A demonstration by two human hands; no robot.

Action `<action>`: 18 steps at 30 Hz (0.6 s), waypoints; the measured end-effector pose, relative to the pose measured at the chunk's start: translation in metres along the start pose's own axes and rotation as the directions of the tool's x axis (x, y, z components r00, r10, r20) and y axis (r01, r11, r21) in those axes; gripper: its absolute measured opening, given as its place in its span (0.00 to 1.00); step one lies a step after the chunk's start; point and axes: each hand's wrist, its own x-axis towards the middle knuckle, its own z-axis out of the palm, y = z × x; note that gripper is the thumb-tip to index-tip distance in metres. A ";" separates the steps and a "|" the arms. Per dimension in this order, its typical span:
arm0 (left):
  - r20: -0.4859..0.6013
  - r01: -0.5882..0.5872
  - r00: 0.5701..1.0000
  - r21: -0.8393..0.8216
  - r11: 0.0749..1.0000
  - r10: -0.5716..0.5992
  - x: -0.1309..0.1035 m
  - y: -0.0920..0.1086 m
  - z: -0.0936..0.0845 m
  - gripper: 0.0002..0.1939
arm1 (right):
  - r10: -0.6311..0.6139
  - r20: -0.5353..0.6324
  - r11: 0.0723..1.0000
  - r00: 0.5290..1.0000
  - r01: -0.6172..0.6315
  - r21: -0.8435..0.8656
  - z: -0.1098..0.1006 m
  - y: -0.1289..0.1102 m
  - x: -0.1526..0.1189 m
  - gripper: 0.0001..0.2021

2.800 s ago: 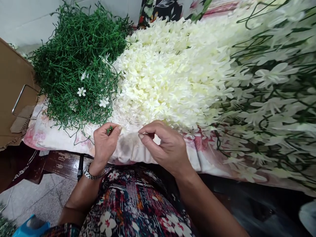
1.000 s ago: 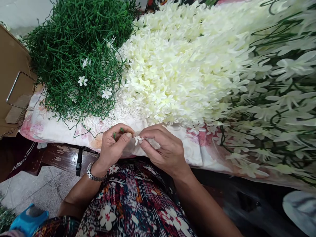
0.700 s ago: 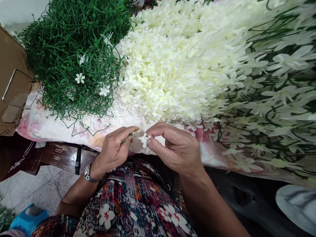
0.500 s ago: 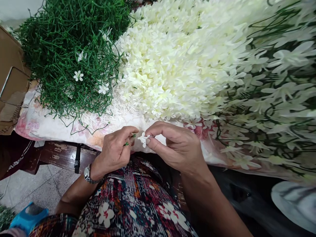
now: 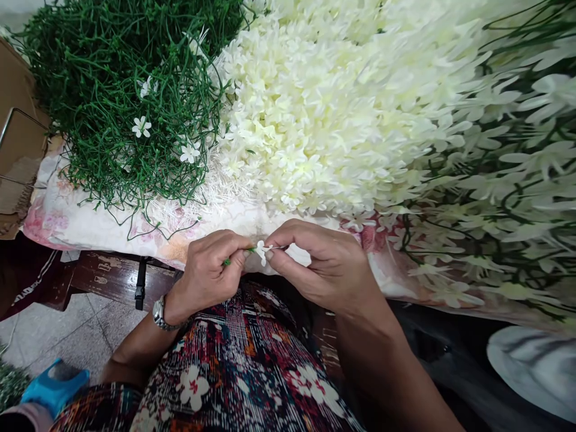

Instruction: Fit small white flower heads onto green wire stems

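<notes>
My left hand (image 5: 215,264), with a watch on its wrist, pinches a green stem (image 5: 227,261) whose tip meets a small white flower (image 5: 261,252). On the other side of that flower, my right hand (image 5: 321,264) is closed with thumb and index finger at its edge, and a thin pale strand shows between them. Both hands are above the near edge of the cloth. Behind my left hand lies a tangled heap of green stems (image 5: 130,90). A large pile of creamy white petals (image 5: 315,120) lies behind my right hand.
Finished-looking white flowers on green stems (image 5: 504,198) spread over the right side. A floral cloth (image 5: 90,222) covers the work surface. At the left edge stands a cardboard box (image 5: 15,132) with a metal wire. A blue plastic object (image 5: 56,387) is at the lower left.
My left thumb and index finger have closed on the green stem, and its tip has come up against the white flower. The view has shifted slightly.
</notes>
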 end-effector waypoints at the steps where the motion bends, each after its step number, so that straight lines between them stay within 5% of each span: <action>1: -0.005 -0.010 1.000 -0.001 1.000 0.010 0.000 -0.001 0.000 0.07 | -0.008 -0.002 1.000 1.000 0.008 -0.013 0.000 0.000 0.000 0.04; 9: -0.008 -0.092 0.996 0.026 0.995 0.092 -0.003 -0.007 0.003 0.10 | -0.096 0.039 0.982 0.995 0.101 -0.160 0.002 -0.002 -0.002 0.04; 18: 0.022 -0.123 0.992 0.066 0.990 0.122 -0.004 -0.010 0.004 0.11 | -0.111 -0.001 0.984 0.994 0.110 -0.139 0.009 0.002 -0.008 0.06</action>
